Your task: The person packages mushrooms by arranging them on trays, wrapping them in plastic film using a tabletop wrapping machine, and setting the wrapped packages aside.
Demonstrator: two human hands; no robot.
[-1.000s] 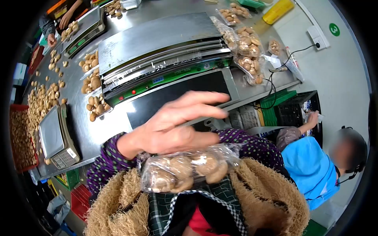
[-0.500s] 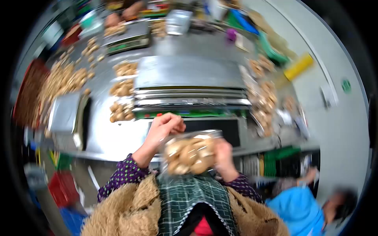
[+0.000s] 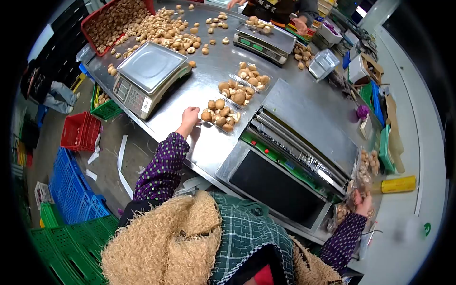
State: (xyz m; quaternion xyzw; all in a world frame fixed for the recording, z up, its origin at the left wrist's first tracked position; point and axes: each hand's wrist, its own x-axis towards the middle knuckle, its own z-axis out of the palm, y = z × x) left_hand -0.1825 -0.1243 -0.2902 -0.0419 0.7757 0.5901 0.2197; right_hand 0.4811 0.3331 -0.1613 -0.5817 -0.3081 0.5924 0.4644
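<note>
My left hand reaches to the left edge of the nearest open clear tray of brown mushrooms, fingers stretched out and slightly apart. Behind that tray lie two more trays of mushrooms, the middle tray and the far tray. Far to the right, my right hand is at the film-wrapped mushroom packs, its fingers closed on the edge of one pack, partly hidden. Between my hands stands the wrapping machine, with a black plate in front.
A weighing scale stands at the left, near loose mushrooms and a red crate. Across the table, a person's hand is near a second scale. A yellow roll lies right; blue crates stand on the floor.
My view has turned left. The wrapped mushroom pack held before me has gone right with my right hand to the other packs. My left hand has moved left to the nearest tray.
</note>
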